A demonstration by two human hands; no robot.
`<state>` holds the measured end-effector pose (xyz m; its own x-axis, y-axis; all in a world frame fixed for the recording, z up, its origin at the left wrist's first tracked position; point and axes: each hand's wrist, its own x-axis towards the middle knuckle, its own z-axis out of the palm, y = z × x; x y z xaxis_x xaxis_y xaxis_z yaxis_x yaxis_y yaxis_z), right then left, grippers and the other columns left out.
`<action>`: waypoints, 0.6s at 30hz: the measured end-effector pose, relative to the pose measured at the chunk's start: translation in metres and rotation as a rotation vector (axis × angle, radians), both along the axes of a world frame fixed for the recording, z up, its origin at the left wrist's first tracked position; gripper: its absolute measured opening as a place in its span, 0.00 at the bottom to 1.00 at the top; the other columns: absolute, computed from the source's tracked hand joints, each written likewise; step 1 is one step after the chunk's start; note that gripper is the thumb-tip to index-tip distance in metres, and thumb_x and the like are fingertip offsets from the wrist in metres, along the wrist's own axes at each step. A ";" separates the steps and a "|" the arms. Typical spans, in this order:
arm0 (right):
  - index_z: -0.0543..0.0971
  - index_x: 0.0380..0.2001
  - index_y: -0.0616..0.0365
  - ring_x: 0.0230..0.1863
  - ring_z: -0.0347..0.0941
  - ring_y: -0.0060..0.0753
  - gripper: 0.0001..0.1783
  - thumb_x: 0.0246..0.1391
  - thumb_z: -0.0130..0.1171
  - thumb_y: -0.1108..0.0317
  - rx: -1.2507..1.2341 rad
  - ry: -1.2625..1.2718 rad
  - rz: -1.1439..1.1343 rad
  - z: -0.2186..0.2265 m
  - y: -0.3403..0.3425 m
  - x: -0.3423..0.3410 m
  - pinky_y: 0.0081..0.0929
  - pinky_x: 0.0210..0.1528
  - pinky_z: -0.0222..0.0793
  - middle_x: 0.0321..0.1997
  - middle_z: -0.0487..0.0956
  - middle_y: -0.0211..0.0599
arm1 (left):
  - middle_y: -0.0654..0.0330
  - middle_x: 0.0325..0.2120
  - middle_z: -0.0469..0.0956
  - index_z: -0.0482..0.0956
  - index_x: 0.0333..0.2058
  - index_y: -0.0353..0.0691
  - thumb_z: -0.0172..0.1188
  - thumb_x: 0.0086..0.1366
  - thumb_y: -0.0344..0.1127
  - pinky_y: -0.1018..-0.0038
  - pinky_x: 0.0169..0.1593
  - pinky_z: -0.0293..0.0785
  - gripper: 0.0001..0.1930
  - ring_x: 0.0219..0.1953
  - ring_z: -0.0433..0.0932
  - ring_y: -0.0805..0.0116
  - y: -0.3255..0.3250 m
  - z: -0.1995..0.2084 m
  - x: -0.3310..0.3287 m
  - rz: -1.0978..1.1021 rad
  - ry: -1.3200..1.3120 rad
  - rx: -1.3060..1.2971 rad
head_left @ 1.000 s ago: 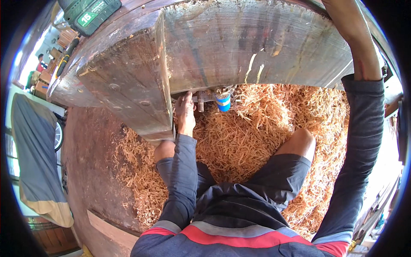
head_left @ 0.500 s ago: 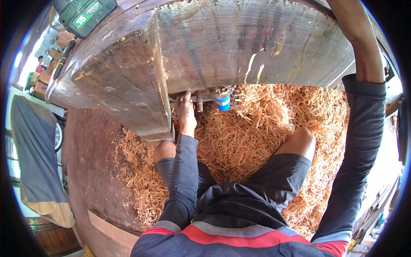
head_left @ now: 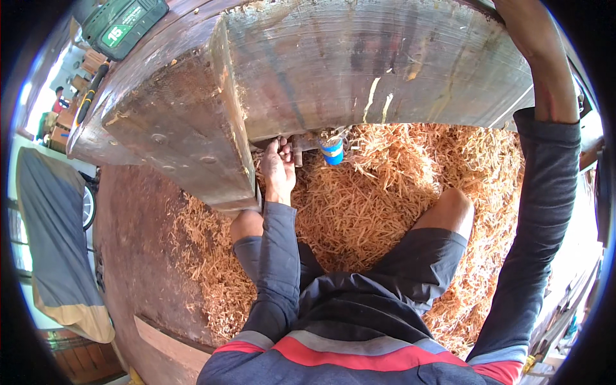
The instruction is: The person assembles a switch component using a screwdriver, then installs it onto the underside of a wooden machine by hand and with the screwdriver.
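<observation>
My left hand [head_left: 278,172] is below the lower front edge of a heavy wooden workbench [head_left: 385,70], just right of its thick leg-like block [head_left: 186,128]. Its fingers are curled together near the tips; whatever they hold, if anything, is too small to make out. Beside the fingers, a short wooden peg [head_left: 298,154] hangs down under the bench. A blue cup-like container [head_left: 333,154] with a pale band hangs a little further right. My right forearm [head_left: 555,96] reaches up past the bench's right end, and its hand is beyond the picture's top edge.
Curly wood shavings [head_left: 359,218] cover the floor around my knees. On the bench at far left lie a green battery pack [head_left: 125,29] and a yellow-black hand tool [head_left: 92,93]. A grey cover [head_left: 54,224] drapes something at left. A board [head_left: 170,343] lies on the floor.
My left hand has turned slightly, its fingers curling in more beside the peg. The view has shifted a little; my right arm stays raised.
</observation>
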<state>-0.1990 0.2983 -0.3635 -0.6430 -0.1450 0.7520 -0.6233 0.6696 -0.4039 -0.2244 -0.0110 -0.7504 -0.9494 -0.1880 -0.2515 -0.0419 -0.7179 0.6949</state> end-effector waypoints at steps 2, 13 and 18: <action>0.83 0.42 0.66 0.40 0.76 0.25 0.15 0.62 0.58 0.64 0.001 0.012 0.011 -0.002 -0.002 0.002 0.24 0.48 0.70 0.38 0.83 0.36 | 0.70 0.20 0.69 0.76 0.33 0.43 0.56 0.70 0.45 0.79 0.23 0.62 0.12 0.21 0.65 0.80 0.011 0.011 0.005 0.052 -0.072 -0.126; 0.83 0.42 0.66 0.39 0.76 0.24 0.15 0.62 0.58 0.64 0.007 0.028 0.008 -0.002 0.001 0.000 0.23 0.48 0.70 0.37 0.83 0.35 | 0.71 0.23 0.73 0.78 0.34 0.43 0.59 0.67 0.39 0.81 0.27 0.62 0.07 0.21 0.67 0.81 0.013 0.016 0.001 0.105 -0.076 -0.105; 0.83 0.42 0.66 0.39 0.75 0.24 0.15 0.62 0.58 0.64 0.010 0.049 0.011 -0.002 0.001 -0.003 0.23 0.47 0.70 0.37 0.83 0.35 | 0.70 0.22 0.73 0.79 0.35 0.44 0.56 0.69 0.45 0.80 0.25 0.60 0.11 0.20 0.65 0.80 0.006 0.004 0.000 0.115 -0.121 -0.151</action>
